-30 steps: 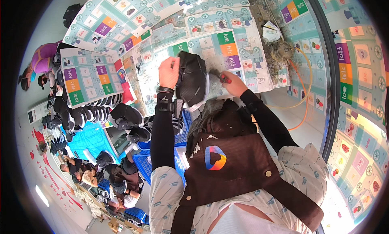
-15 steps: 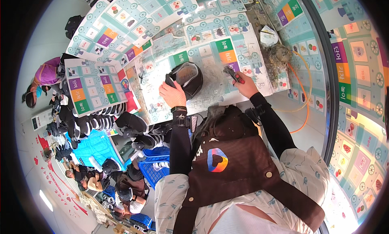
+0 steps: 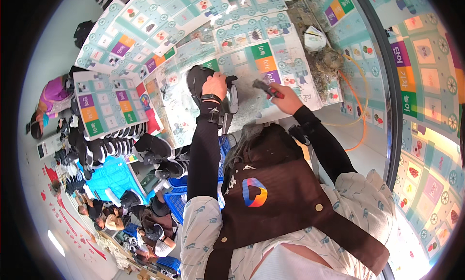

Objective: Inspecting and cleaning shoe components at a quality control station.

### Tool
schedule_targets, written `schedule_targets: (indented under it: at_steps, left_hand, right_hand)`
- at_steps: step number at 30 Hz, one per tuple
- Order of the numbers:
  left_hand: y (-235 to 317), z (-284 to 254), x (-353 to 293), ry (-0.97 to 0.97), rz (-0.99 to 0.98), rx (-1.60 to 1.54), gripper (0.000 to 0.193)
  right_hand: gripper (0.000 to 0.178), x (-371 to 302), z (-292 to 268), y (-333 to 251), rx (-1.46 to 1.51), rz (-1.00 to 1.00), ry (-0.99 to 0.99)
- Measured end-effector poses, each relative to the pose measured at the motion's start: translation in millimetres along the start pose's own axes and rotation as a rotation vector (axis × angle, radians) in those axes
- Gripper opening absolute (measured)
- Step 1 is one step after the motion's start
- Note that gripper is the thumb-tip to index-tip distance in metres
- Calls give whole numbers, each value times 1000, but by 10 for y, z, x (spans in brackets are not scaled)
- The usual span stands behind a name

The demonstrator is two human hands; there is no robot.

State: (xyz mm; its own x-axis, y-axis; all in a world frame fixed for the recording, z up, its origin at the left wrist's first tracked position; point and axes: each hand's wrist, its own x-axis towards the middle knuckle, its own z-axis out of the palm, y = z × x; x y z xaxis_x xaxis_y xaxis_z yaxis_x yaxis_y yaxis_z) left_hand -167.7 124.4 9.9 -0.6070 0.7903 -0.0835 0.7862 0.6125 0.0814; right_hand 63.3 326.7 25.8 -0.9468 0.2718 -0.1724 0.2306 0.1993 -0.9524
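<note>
My left hand is closed over a black shoe with a grey edge, gripping it from above; fingers and wrist cover its middle. The shoe is at the middle of the card-covered worktop, beside a patch of dark grey fuzz. To the right, my right hand wraps round the red handle of a small tool. The tool's dark head points left toward the shoe, apart from it. Its exact kind is too small to make out.
Printed card sheets cover the surfaces behind and left. Rows of black shoes and blue baskets stand at left, with other people beyond. On the right are an orange hose, a fuzz clump and a dark frame post.
My left hand has turned the shoe over from opening-up and now grips it from above. My right hand, with the tool, has shifted slightly left.
</note>
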Motion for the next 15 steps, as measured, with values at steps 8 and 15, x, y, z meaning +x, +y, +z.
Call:
schedule_targets:
  at_steps: [8,15]
  left_hand:
    - [200,128,246,-141,46,83,22]
    - [188,119,229,-183,30,57,19]
  right_hand:
    - [21,-77,336,73,-222,39,-113]
    - [22,44,511,29,-336,51,-79]
